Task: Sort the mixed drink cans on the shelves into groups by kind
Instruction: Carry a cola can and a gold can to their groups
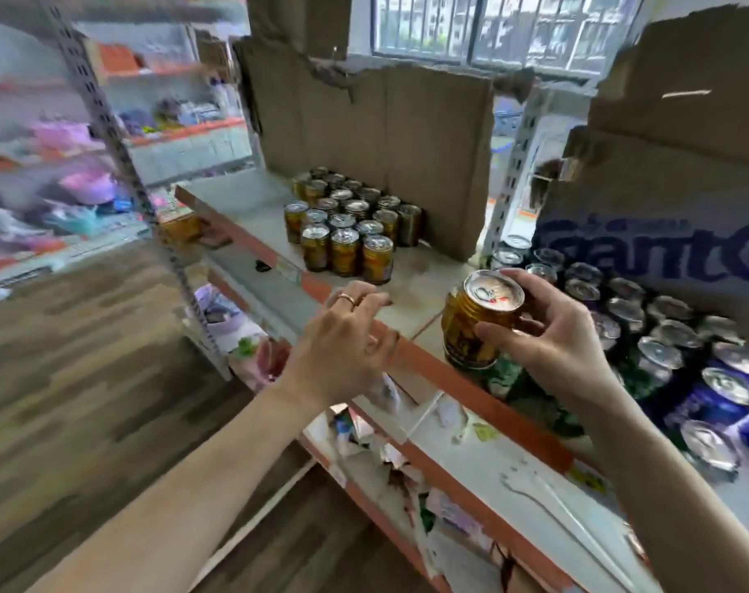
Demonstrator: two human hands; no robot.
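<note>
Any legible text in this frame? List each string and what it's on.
"ant": middle of large blue lettering on the cardboard box; neighbouring letters unclear.
Print on the gold can in the right hand: too blurred.
Print on the shelf-edge tag: unreadable.

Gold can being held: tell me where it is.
Head view, right of centre: the right hand grips the gold can near the orange shelf edge, between the gold can group and the blue cans.

Right hand gripping a gold can

The right hand [552,331] is curling around a gold can [479,323] above the shelf [244,203]; the left hand [342,348] is hovering relaxed beside it, gold cans [347,224] grouped beyond.
</note>
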